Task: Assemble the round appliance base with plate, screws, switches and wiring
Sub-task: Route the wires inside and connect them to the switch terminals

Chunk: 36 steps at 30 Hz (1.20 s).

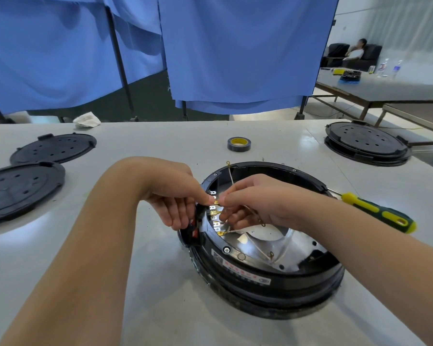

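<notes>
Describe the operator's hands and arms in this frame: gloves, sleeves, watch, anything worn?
Nothing worn that the head view shows. The left hand and right hand are bare, with no gloves, rings or tape visible. Both forearms are bare from wrist to the frame edge, with no sleeve cuff, watch, wrist strap or grounding band in view. Fingernails look short and unpainted. No marks or bandages are visible.

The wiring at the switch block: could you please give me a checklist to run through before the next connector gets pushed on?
1. Base flat on the table: ok.
2. Brass connector pinched between both hands, left hand and right hand: ok.
3. Connector lined up with its terminal: cannot tell, fingers hide it.
4. Remaining white wires lying loose over the metal plate, free to reach: ok.
5. Screwdriver within reach on the right: ok.
6. Tape roll at hand behind the base: ok.
</notes>
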Available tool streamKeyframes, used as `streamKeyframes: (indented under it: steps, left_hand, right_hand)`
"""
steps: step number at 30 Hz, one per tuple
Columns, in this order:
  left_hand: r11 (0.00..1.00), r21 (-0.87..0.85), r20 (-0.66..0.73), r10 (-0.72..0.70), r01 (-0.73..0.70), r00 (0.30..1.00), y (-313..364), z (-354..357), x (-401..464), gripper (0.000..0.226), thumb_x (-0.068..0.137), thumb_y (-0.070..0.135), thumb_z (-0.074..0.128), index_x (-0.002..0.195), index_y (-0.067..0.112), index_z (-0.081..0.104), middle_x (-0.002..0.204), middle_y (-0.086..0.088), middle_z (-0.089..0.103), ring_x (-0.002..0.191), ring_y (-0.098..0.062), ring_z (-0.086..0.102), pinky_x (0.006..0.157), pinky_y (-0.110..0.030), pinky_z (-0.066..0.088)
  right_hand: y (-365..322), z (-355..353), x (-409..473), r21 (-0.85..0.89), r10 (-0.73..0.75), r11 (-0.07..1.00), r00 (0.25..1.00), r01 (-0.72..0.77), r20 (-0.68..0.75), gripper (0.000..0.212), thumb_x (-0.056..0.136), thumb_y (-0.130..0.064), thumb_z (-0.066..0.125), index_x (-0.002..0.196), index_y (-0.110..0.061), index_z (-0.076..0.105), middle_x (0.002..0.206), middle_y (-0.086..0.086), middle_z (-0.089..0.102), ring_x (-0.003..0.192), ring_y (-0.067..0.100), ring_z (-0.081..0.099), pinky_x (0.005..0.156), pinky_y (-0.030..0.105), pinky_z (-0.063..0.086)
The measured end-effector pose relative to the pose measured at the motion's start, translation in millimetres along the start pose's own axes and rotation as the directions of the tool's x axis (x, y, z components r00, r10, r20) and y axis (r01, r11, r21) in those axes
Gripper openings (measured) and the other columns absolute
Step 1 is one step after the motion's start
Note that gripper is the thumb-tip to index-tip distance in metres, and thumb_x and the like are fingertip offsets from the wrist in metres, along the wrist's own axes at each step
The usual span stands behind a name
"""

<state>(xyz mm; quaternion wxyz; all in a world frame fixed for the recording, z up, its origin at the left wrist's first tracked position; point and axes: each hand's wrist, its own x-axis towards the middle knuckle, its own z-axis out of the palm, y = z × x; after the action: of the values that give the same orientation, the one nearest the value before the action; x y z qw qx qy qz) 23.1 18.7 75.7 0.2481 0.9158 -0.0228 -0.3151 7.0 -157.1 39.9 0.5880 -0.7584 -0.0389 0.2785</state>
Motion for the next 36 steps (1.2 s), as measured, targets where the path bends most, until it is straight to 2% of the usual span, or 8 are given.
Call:
streamKeyframes:
  steps: [8, 18, 27, 29, 33, 36]
  left_hand:
    - [1.000, -0.011, -0.010, -0.023, 0.023, 1.000, 2, 3, 0, 0.052, 0.099, 0.039, 0.051, 0.068, -0.001, 0.063, 0.059, -0.014, 0.069, 0.044, -0.020, 0.065, 0.042, -0.022, 0.050]
    - [1.000, 0.015, -0.019, -0.026, 0.026, 0.999, 5, 4, 1, 0.050, 0.100, 0.036, 0.049, 0.067, -0.001, 0.060, 0.054, -0.012, 0.067, 0.040, -0.018, 0.062, 0.040, -0.020, 0.047]
    - [0.999, -0.028, -0.014, -0.032, 0.031, 0.999, 3, 3, 2, 0.050, 0.100, 0.036, 0.050, 0.067, 0.000, 0.062, 0.056, -0.013, 0.067, 0.042, -0.019, 0.063, 0.042, -0.020, 0.048]
    - [0.999, -0.030, -0.017, -0.033, 0.033, 0.999, 3, 2, 2, 0.049, 0.099, 0.035, 0.051, 0.067, 0.001, 0.062, 0.056, -0.013, 0.068, 0.042, -0.019, 0.063, 0.042, -0.020, 0.048]
    - [0.998, -0.004, -0.051, -0.055, 0.055, 0.997, 4, 1, 4, 0.048, 0.096, 0.036, 0.052, 0.064, 0.002, 0.063, 0.058, -0.013, 0.070, 0.043, -0.019, 0.064, 0.042, -0.020, 0.048]
    - [0.995, 0.064, -0.193, -0.058, 0.072, 0.979, 5, 1, 9, 0.046, 0.093, 0.043, 0.055, 0.070, 0.003, 0.065, 0.057, -0.008, 0.070, 0.043, -0.016, 0.065, 0.042, -0.020, 0.048]
  right_hand:
    - [4, -1, 3, -0.073, -0.056, 0.996, 0.998, 0.053, -0.040, 0.012, 0.090, -0.008, 0.062, 0.079, -0.003, 0.066, 0.062, 0.005, 0.070, 0.048, 0.007, 0.059, 0.051, 0.018, 0.052]
    - [6, 0, 5, -0.102, -0.128, 0.987, 0.991, 0.123, -0.049, 0.012, 0.089, -0.010, 0.065, 0.079, -0.005, 0.068, 0.062, 0.003, 0.069, 0.048, 0.005, 0.059, 0.052, 0.016, 0.050]
    - [3, 3, 4, -0.081, -0.068, 0.995, 0.996, 0.063, -0.057, 0.015, 0.091, -0.011, 0.061, 0.080, -0.003, 0.066, 0.061, 0.006, 0.069, 0.048, 0.009, 0.057, 0.049, 0.017, 0.051]
    - [4, 1, 4, -0.114, -0.095, 0.990, 0.990, 0.083, -0.102, 0.019, 0.092, -0.017, 0.060, 0.080, -0.003, 0.066, 0.062, 0.005, 0.070, 0.050, 0.010, 0.059, 0.053, 0.020, 0.053]
    - [12, -7, 3, -0.388, -0.264, 0.911, 0.921, 0.140, -0.286, 0.027, 0.089, -0.033, 0.060, 0.078, -0.010, 0.068, 0.061, -0.004, 0.071, 0.054, 0.005, 0.063, 0.062, 0.028, 0.056]
    - [11, -9, 1, -0.401, -0.307, 0.901, 0.896, 0.165, -0.322, 0.025, 0.088, -0.033, 0.059, 0.074, -0.014, 0.068, 0.062, -0.006, 0.071, 0.053, 0.003, 0.061, 0.070, 0.034, 0.058]
